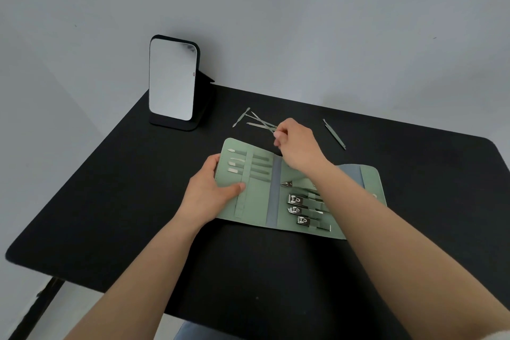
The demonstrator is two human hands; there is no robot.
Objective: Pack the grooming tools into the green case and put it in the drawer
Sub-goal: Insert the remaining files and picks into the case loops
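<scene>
The green case [256, 201] lies unfolded on the black table [138, 201]. Its left panel holds several thin tools [237, 163] in slots; its right panel holds three nail clippers [299, 210] and a nipper [288, 183]. My left hand [212, 188] grips the case's left edge, thumb on the inside. Just behind the case, my right hand [296, 146] pinches the end of one thin tool in a loose pile of metal tools [256, 120]. Two more thin tools [334, 134] lie apart at the right.
A standing mirror [172, 78] in a black frame is at the table's back left corner, against the grey wall. The table's front edge and a black leg [41, 301] show at the lower left.
</scene>
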